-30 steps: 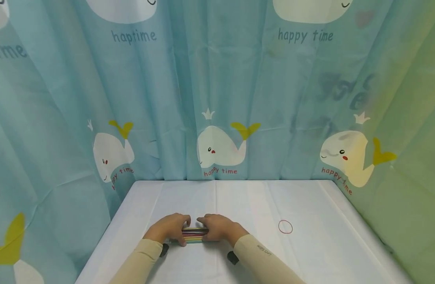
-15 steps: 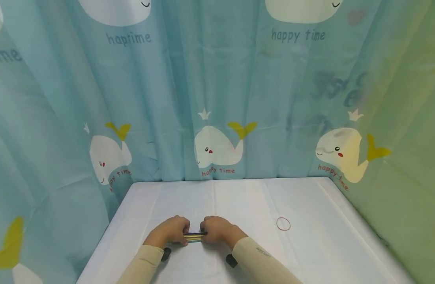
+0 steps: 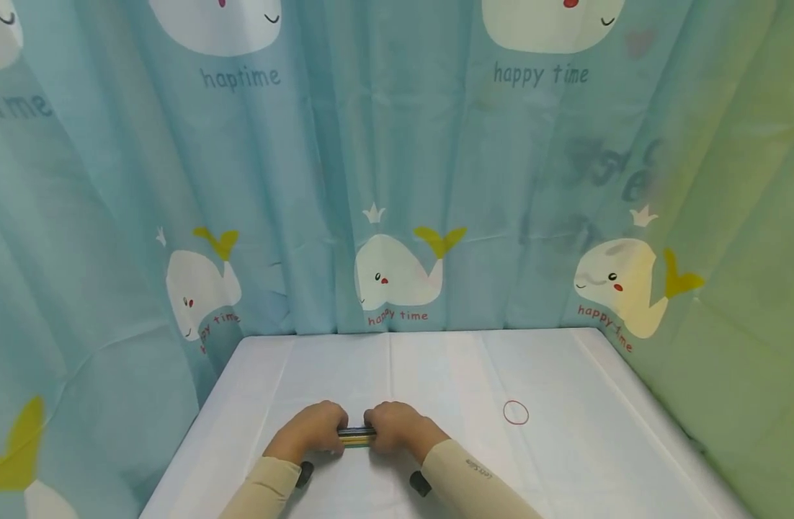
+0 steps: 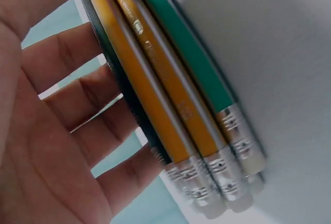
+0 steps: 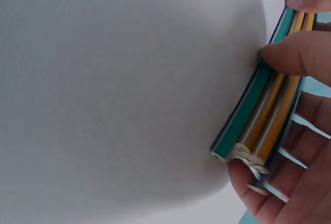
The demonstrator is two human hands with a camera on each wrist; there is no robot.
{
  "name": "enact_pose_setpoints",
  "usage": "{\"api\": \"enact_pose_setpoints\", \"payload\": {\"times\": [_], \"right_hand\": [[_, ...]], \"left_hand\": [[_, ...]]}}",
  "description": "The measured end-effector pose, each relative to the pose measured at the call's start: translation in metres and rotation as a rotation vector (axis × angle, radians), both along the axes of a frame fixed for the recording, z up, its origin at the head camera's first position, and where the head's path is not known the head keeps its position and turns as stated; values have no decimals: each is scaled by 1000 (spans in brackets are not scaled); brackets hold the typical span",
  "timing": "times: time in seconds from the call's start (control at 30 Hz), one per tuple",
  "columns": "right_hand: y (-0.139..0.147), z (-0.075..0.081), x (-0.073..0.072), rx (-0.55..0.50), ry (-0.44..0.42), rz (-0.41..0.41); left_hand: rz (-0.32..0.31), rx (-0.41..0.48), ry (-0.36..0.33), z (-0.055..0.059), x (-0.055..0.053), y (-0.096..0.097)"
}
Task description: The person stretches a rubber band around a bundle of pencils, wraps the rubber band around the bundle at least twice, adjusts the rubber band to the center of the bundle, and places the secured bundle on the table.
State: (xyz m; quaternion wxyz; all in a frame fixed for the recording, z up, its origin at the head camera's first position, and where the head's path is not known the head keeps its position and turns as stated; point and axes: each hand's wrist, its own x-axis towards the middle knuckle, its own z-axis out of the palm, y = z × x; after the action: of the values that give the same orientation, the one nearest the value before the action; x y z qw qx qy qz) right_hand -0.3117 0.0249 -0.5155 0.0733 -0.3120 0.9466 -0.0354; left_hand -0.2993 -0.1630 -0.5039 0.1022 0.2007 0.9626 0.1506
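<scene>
A bundle of several pencils (image 3: 356, 437) lies crosswise between my two hands. My left hand (image 3: 320, 427) grips its left end, and my right hand (image 3: 397, 428) grips the right. In the left wrist view, yellow pencils (image 4: 150, 79) and a green pencil (image 4: 189, 48) end in metal ferrules with pale erasers; the left thumb crosses over them and the fingers (image 4: 129, 172) lie behind. The right wrist view shows flat, unsharpened ends on the green pencil (image 5: 248, 105) and the yellow pencils (image 5: 276, 118), with the right thumb (image 5: 292, 53) across them. Part of the bundle is hidden by the hands.
White cloth covers the table (image 3: 449, 375). To the right of the hands, a red ring outline (image 3: 516, 412) shows on it. A blue curtain (image 3: 306, 180) with whale prints stands behind the table and along its sides.
The pencils were spread in a wider, flatter row with reddish ones showing. Both hands have curled in around them, and the row has narrowed into a tighter bundle.
</scene>
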Motion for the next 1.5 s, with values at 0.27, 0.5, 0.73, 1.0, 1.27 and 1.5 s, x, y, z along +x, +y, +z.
{"api": "enact_pose_setpoints", "payload": {"times": [0.27,0.5,0.73,1.0,1.27,1.5], "right_hand": [[-1,-4,7,4,38,-20],[1,-6,9,15,70,-33],[-2,-5,9,39,93,-20],[-3,-6,12,118,201,-40],[10,13,21,133,354,-60],[28,34,22,137,398,-70]], "left_hand": [[-20,-55,100,-9,2,9],[-30,-85,182,-14,4,15],[-23,-55,187,-9,8,17],[-81,-105,396,-12,6,19],[-78,-131,675,-4,4,34],[-96,-173,826,12,8,49]]}}
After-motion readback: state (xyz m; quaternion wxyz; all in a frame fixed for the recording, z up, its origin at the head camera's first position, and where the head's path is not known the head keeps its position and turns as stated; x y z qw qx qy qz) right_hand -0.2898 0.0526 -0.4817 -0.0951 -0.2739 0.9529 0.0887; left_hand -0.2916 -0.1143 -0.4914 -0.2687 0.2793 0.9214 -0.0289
